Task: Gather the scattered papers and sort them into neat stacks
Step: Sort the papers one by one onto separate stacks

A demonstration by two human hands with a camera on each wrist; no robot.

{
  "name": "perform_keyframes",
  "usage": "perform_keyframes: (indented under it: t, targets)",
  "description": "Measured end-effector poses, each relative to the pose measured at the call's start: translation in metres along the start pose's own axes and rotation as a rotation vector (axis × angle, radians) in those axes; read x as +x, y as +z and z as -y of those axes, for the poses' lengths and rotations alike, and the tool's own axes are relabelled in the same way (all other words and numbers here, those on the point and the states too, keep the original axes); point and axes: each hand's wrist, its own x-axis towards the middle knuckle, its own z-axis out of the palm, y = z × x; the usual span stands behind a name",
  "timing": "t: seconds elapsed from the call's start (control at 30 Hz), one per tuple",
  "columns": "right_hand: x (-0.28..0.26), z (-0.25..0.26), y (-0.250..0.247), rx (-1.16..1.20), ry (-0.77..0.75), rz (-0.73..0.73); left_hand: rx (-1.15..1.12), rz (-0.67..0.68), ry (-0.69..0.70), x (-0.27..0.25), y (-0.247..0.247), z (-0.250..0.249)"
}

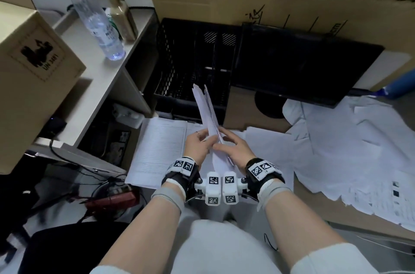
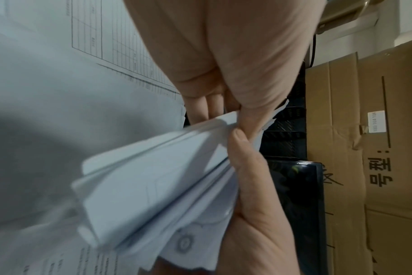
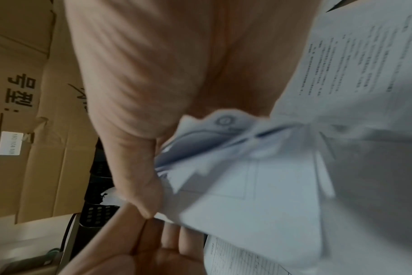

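Two hands are seen – a left hand (image 1: 197, 143) and a right hand (image 1: 233, 147) – and one sheaf of papers (image 1: 207, 114) is held between them. One printed form (image 1: 160, 148) is laid flat alone, and one spread of loose sheets (image 1: 350, 150) is counted, its number unclear. One water bottle (image 1: 94, 17), one black mesh tray (image 1: 190, 60) and one dark monitor (image 1: 298, 65) are present. Two wrist bands with markers – one (image 1: 184, 166) and another (image 1: 262, 168) – are worn.
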Motion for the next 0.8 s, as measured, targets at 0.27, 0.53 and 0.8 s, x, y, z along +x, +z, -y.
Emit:
perform_keyframes:
  t: [0.27,0.53,0.8]
  targets:
    - [-0.002,0.003,0.011,0.019,-0.014,0.031,-0.121,-0.051,-0.067,0.004,-0.004,-0.002]
    - [-0.004,0.004,0.008,-0.015,-0.058,0.096,-0.207,0.014,-0.103,-0.001,0.001,0.001]
    - [-0.009,0.012,-0.002,0.0,-0.054,0.131,-0.126,0.062,-0.132,-0.005,0.01,0.006]
